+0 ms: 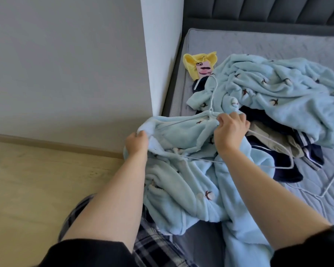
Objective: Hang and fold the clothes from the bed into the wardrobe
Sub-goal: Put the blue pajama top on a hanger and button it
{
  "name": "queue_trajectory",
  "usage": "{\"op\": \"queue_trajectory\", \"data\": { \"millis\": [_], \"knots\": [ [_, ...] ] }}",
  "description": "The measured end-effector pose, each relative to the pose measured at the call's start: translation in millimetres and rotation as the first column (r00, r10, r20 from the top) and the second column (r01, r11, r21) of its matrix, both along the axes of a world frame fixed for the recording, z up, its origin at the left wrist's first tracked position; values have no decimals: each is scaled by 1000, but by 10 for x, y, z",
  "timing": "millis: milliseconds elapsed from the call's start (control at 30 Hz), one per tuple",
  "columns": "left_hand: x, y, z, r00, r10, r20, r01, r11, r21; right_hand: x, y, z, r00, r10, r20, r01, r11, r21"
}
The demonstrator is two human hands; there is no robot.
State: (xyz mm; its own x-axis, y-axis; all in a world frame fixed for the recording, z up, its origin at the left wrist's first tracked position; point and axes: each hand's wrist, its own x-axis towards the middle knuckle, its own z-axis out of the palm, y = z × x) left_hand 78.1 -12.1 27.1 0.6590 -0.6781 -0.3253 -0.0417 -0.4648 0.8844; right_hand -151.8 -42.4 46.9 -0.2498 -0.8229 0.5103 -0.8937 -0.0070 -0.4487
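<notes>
While the pale blue fleece garment (181,182) drapes over the bed (258,43) edge, a thin white wire hanger (212,101) sits at its collar. Left hand (137,144) fingers grip a fleece fold; right hand (229,130) fingers pinch fabric at the hanger neck. Behind: matching blue fleece heap (278,93), navy clothes (278,162), yellow printed cloth (200,64).

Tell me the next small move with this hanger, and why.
Probably pull the fleece shoulder over the hanger end with the left hand. That hand grips bunched fabric at the left end, the right hand pinches the collar at the hook's base, and the garment lies unsettled.
</notes>
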Motion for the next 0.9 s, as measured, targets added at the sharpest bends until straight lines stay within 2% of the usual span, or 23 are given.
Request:
{"op": "queue_trajectory", "data": {
  "millis": [67, 133, 200, 267, 333, 367, 433, 500, 533, 567, 600, 633, 700, 767, 833, 900],
  "knots": [
    [-163, 19, 104, 992, -119, 49, 125, 983, -137, 174, 36, 52, 995, 90, 36, -91, 996, 22],
    [-300, 63, 210, 948, -285, 144, 306, 938, -161, 356, 42, 160, 984, 166, 69, -169, 985, 26],
    [-390, 137, 325, 904, -414, 107, 427, 877, -219, 479, -17, 306, 974, 214, 78, -219, 974, 61],
    [-399, 198, 422, 856, -516, 23, 499, 814, -297, 537, -118, 434, 956, 282, 88, -294, 934, 204],
    [-357, 265, 493, 775, -624, 94, 625, 737, -256, 564, -180, 522, 930, 326, 172, -366, 874, 321],
    [-332, 288, 502, 742, -648, 173, 671, 712, -208, 579, -180, 550, 917, 333, 218, -389, 865, 316],
    [-276, 333, 519, 729, -564, 389, 654, 742, -150, 632, -129, 604, 897, 355, 265, -414, 884, 217],
    [-199, 362, 558, 729, -271, 629, 526, 809, -261, 697, -66, 652, 875, 417, 248, -450, 888, 93],
    [-148, 359, 580, 695, -104, 711, 466, 818, -336, 732, -45, 676, 863, 454, 221, -475, 879, 51],
    [-90, 347, 582, 663, 25, 748, 409, 824, -391, 769, -31, 697, 851, 489, 191, -503, 864, 26],
    [-40, 339, 582, 663, 79, 744, 365, 834, -414, 806, -19, 718, 837, 522, 166, -531, 847, 12],
    [0, 335, 566, 712, 49, 700, 338, 851, -403, 841, -12, 734, 819, 555, 148, -561, 828, 0],
    [31, 316, 501, 830, -134, 541, 340, 891, -301, 901, 5, 764, 775, 619, 127, -620, 784, -31],
    [46, 294, 421, 817, -250, 520, 394, 900, -186, 956, 20, 783, 751, 657, 68, -655, 754, -53],
    [54, 295, 393, 817, -252, 519, 395, 900, -184, 1004, 31, 784, 740, 672, 17, -668, 738, -97],
    [68, 313, 378, 865, -172, 471, 313, 919, -239, 1036, 64, 732, 781, 625, 2, -613, 767, -188]
  ]
}}
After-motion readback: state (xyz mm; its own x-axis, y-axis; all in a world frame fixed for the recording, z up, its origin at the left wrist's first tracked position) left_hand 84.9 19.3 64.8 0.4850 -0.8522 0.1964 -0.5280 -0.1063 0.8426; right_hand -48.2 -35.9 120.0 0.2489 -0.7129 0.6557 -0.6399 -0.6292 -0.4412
